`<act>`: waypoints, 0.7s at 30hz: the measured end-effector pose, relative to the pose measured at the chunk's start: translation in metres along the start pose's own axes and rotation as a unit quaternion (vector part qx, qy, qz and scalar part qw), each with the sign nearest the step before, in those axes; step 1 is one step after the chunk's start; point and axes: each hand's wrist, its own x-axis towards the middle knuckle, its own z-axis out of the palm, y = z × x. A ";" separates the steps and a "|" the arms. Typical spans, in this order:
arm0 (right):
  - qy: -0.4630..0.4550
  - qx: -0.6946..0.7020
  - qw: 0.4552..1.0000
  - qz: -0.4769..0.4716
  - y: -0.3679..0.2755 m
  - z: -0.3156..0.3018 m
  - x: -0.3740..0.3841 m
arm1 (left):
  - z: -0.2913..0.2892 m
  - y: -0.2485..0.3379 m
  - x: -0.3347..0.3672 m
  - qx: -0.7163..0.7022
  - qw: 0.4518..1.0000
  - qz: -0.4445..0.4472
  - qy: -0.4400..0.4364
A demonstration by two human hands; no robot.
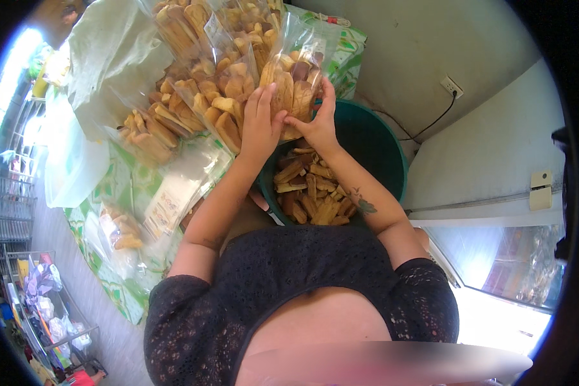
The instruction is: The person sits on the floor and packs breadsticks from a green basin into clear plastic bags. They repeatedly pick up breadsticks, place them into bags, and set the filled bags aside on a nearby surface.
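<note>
A clear bag of rusks (296, 80) was grasped by left grip (260, 122) and right grip (318, 122), above a green tub (379, 151). Left of them, a green-patterned tabletop (128, 186) was covered with bags; a white wall (431, 38) stood behind.

Both forearms reach forward, the left hand (260, 122) fingers spread, the right hand (318, 119) pinching, hands nearly touching.

From my feed I see a counter under a green-and-white patterned cloth (119, 289), with a pile of clear filled rusk bags (193, 90) and flat empty clear bags (174, 193) on it. A white wall socket (451, 85) with a black cable (424, 128) sits right; wire shelving (42, 309) stands lower left.
</note>
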 end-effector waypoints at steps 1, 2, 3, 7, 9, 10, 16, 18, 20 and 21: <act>0.014 -0.032 0.997 -0.065 0.000 0.001 0.003 | -0.002 -0.003 -0.003 -0.007 1.000 0.011 0.003; 0.026 -0.059 0.991 -0.118 0.000 0.001 0.006 | -0.003 -0.005 -0.005 -0.018 0.999 0.029 0.013; 0.038 -0.086 0.981 -0.170 0.000 0.002 0.009 | -0.003 -0.008 -0.005 -0.012 0.999 0.050 0.011; 0.058 -0.101 0.955 -0.272 0.006 0.011 0.026 | -0.003 -0.004 -0.007 0.080 0.993 0.083 0.002; 0.022 -0.125 0.953 -0.276 0.013 0.018 0.031 | -0.006 0.004 -0.014 0.179 0.982 0.045 -0.039; -0.008 -0.129 0.953 -0.274 0.016 0.022 0.031 | -0.008 0.009 -0.018 0.232 0.970 0.018 -0.070; -0.068 -0.133 0.964 -0.218 0.022 0.058 0.013 | -0.019 0.015 -0.024 0.235 0.965 -0.038 -0.108; -0.104 -0.112 0.975 -0.163 0.021 0.058 0.011 | -0.024 0.014 -0.024 0.200 0.973 -0.029 -0.111; -0.156 -0.097 0.977 -0.112 0.018 0.053 0.010 | -0.029 0.016 -0.027 0.172 0.978 -0.014 -0.117; -0.188 -0.094 0.974 -0.086 0.017 0.049 0.013 | -0.030 0.017 -0.028 0.158 0.979 -0.016 -0.132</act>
